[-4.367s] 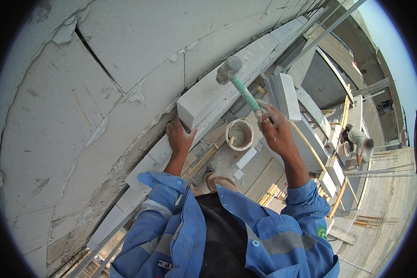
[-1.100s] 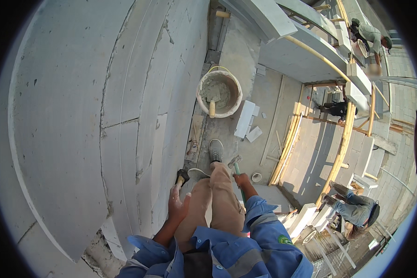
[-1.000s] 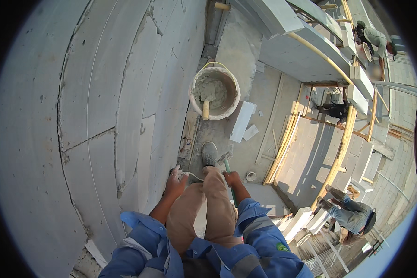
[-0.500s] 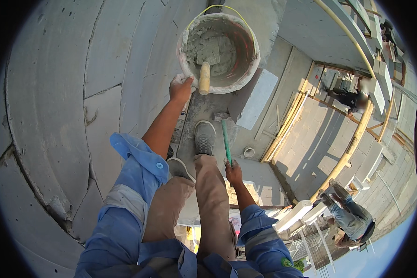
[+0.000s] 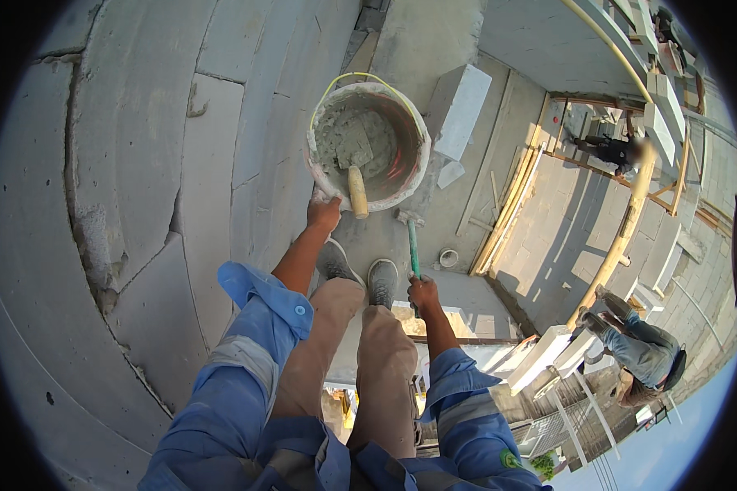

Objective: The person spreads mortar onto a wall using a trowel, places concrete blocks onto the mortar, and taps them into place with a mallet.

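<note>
On slab, bucket [image 5: 368, 147] rim under left fingers [image 5: 323, 214].

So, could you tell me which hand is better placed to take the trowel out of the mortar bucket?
Probably the left hand: it rests at the rim of the bucket, right beside the trowel's yellow handle. The right hand is farther back and already grips the green-handled hammer.

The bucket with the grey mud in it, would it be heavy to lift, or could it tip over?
The bucket is probably heavy: wet grey mortar fills its bottom. It looks unlikely to tip, being wide and sitting flat. The left hand grips only its rim, so lifting from there might tilt it.
</note>
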`<act>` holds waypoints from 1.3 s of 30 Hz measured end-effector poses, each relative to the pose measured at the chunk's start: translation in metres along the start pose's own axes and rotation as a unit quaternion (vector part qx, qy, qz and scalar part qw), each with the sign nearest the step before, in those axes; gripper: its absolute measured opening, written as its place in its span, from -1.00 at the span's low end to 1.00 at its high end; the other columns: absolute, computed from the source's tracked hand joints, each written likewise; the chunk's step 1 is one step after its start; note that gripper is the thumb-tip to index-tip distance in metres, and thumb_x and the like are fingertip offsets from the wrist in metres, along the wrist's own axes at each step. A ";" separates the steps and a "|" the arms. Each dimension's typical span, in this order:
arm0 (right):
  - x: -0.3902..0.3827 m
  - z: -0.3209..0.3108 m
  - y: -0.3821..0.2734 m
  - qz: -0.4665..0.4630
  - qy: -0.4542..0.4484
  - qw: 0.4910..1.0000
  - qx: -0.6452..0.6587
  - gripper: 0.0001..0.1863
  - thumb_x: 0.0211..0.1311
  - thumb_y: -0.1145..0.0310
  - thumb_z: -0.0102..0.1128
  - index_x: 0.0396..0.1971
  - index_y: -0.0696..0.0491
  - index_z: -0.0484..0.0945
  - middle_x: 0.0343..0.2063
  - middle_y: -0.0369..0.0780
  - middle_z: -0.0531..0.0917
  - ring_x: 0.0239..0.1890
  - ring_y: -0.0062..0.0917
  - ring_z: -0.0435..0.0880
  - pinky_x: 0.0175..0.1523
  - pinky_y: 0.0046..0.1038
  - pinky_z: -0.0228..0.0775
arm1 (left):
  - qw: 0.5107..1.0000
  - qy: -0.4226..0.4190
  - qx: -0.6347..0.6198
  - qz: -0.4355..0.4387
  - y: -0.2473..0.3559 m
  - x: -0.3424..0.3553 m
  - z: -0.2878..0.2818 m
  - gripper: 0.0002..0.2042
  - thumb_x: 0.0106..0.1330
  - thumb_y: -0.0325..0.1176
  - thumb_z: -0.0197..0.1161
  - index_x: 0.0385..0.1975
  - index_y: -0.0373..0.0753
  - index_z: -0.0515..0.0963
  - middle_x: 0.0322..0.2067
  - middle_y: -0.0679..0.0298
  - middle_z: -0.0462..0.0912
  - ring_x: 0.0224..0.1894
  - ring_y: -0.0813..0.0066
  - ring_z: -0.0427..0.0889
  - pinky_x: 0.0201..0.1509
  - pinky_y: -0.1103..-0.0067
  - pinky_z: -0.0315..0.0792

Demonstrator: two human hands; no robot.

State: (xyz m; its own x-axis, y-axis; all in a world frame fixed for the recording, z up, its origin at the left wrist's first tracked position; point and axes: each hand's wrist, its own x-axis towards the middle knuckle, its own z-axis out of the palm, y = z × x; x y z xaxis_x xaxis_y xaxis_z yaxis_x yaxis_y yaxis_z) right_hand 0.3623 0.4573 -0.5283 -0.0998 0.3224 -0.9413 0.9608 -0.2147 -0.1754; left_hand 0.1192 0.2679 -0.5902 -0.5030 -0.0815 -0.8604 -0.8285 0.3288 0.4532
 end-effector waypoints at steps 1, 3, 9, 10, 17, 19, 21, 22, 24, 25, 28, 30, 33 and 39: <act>-0.004 0.007 0.015 -0.011 -0.001 1.000 -0.021 -0.64 0.26 0.14 0.09 -0.54 0.15 0.46 -0.74 -0.23 0.45 -0.77 -0.49 0.44 -0.68 -0.40 0.27 | 1.000 0.017 0.021 -0.010 -0.022 -0.004 -0.011 -0.72 0.27 -0.32 0.22 -0.08 -0.27 0.43 -0.23 0.25 0.56 -0.29 0.45 0.57 -0.32 0.51 0.53; -0.023 0.028 0.028 -0.022 -0.007 0.998 -0.052 -0.69 0.28 0.17 0.09 -0.51 0.13 0.45 -0.75 -0.29 0.40 -0.79 -0.56 0.36 -0.69 -0.43 0.19 | 0.998 0.025 0.052 -0.008 -0.068 -0.016 -0.036 -0.71 0.27 -0.32 0.22 -0.07 -0.28 0.43 -0.23 0.24 0.57 -0.29 0.46 0.57 -0.31 0.51 0.53; 0.001 0.015 0.123 -0.123 0.072 0.986 -0.087 -0.67 0.26 0.14 0.13 -0.41 0.15 0.52 -0.76 -0.32 0.39 -0.78 -0.65 0.32 -0.69 -0.48 0.12 | 0.997 -0.032 -0.036 -0.058 -0.133 -0.080 -0.009 -0.65 0.25 -0.34 0.24 -0.01 -0.29 0.41 -0.20 0.24 0.56 -0.27 0.49 0.57 -0.33 0.52 0.55; 0.004 0.023 0.128 -0.148 0.075 0.980 -0.112 -0.66 0.25 0.14 0.13 -0.40 0.18 0.53 -0.73 -0.26 0.45 -0.73 -0.57 0.40 -0.62 -0.44 0.21 | 0.998 -0.021 -0.032 -0.056 -0.147 -0.083 -0.016 -0.64 0.24 -0.34 0.25 0.00 -0.29 0.41 -0.19 0.25 0.56 -0.26 0.50 0.57 -0.36 0.53 0.54; -0.013 0.001 0.084 -0.225 0.105 0.945 -0.211 -0.61 0.19 0.14 0.14 -0.34 0.23 0.60 -0.44 0.09 0.61 -0.36 -0.08 0.61 -0.21 -0.19 0.39 | 0.997 0.045 0.065 -0.015 -0.205 -0.097 -0.042 -0.38 0.22 -0.37 0.25 0.25 -0.40 0.15 -0.13 0.05 0.56 -0.21 0.36 0.60 -0.29 0.51 0.52; -0.002 0.021 0.054 -0.263 0.107 0.936 -0.209 -0.62 0.19 0.14 0.14 -0.33 0.23 0.60 -0.46 0.09 0.61 -0.36 -0.10 0.61 -0.22 -0.19 0.39 | 0.968 0.129 0.187 0.103 -0.224 -0.083 -0.085 -0.26 0.21 -0.39 0.24 0.34 -0.36 -0.01 -0.30 0.11 0.59 -0.40 0.42 0.58 -0.39 0.52 0.48; 0.016 -0.029 0.050 -0.250 0.150 0.928 -0.233 -0.66 0.18 0.18 0.15 -0.36 0.22 0.58 -0.49 0.07 0.60 -0.39 -0.09 0.61 -0.24 -0.17 0.38 | 0.992 0.031 0.122 0.027 -0.201 -0.112 -0.035 -0.25 0.21 -0.38 0.24 0.35 -0.36 -0.02 -0.31 0.11 0.60 -0.43 0.42 0.58 -0.39 0.51 0.48; 0.018 -0.036 0.029 -0.245 0.143 0.930 -0.233 -0.69 0.18 0.21 0.14 -0.39 0.21 0.57 -0.51 0.05 0.61 -0.40 -0.06 0.61 -0.25 -0.15 0.38 | 0.997 -0.030 0.069 -0.034 -0.183 -0.118 -0.033 -0.23 0.21 -0.37 0.24 0.37 -0.35 -0.04 -0.32 0.12 0.62 -0.46 0.43 0.57 -0.39 0.51 0.48; 0.033 -0.030 -0.004 -0.283 0.136 0.931 -0.187 -0.69 0.19 0.21 0.13 -0.40 0.21 0.56 -0.53 0.03 0.60 -0.44 -0.12 0.60 -0.26 -0.16 0.37 | 0.998 0.003 0.067 -0.018 -0.191 -0.115 -0.049 -0.23 0.21 -0.36 0.25 0.37 -0.33 -0.01 -0.38 0.17 0.62 -0.49 0.46 0.56 -0.41 0.52 0.46; 0.047 -0.035 -0.014 -0.302 0.118 0.923 -0.207 -0.68 0.19 0.21 0.12 -0.38 0.22 0.56 -0.51 0.03 0.61 -0.41 -0.12 0.61 -0.24 -0.16 0.38 | 0.998 -0.014 0.063 0.007 -0.193 -0.110 -0.053 -0.24 0.20 -0.36 0.25 0.37 -0.32 0.01 -0.41 0.21 0.62 -0.52 0.48 0.55 -0.43 0.53 0.45; 0.067 -0.025 -0.026 -0.298 0.043 0.929 -0.218 -0.68 0.19 0.24 0.11 -0.27 0.23 0.55 -0.47 0.05 0.62 -0.33 -0.08 0.62 -0.18 -0.17 0.40 | 0.994 -0.019 0.102 0.035 -0.189 -0.103 -0.069 -0.25 0.20 -0.36 0.26 0.37 -0.31 0.03 -0.46 0.28 0.62 -0.54 0.51 0.53 -0.45 0.54 0.43; 0.082 -0.024 -0.010 -0.267 -0.004 0.935 -0.234 -0.66 0.19 0.25 0.11 -0.19 0.24 0.54 -0.43 0.06 0.63 -0.28 -0.05 0.62 -0.14 -0.18 0.41 | 0.992 -0.025 0.123 0.028 -0.187 -0.104 -0.072 -0.25 0.19 -0.37 0.26 0.37 -0.31 0.03 -0.47 0.30 0.62 -0.53 0.52 0.53 -0.44 0.55 0.42; 0.108 -0.041 0.040 -0.367 0.035 0.846 -0.386 -0.59 0.21 0.27 0.08 -0.03 0.24 0.50 -0.36 0.08 0.64 -0.25 -0.02 0.63 -0.07 -0.19 0.46 | 0.992 -0.080 0.093 0.021 -0.190 -0.099 -0.056 -0.19 0.23 -0.39 0.22 0.43 -0.15 -0.12 -0.33 0.27 0.65 -0.32 0.53 0.58 -0.38 0.55 0.46; 0.055 0.004 0.050 -0.266 -0.051 0.947 -0.174 -0.62 0.29 0.37 -0.05 0.02 0.26 0.48 -0.35 -0.04 0.67 -0.41 -0.45 0.71 -0.26 -0.45 0.54 | 0.979 0.011 0.192 0.067 -0.222 -0.084 -0.080 -0.22 0.22 -0.36 0.23 0.41 -0.26 -0.04 -0.38 0.28 0.66 -0.30 0.52 0.58 -0.31 0.51 0.46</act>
State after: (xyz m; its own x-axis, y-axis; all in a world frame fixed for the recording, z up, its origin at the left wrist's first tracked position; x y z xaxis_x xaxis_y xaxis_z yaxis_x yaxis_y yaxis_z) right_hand 0.4035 0.4604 -0.5900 -0.6006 0.2054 -0.7727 0.7931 0.2748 -0.5435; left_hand 0.3250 0.1262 -0.6001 -0.6092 -0.0336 -0.7923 -0.6044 0.6665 0.4365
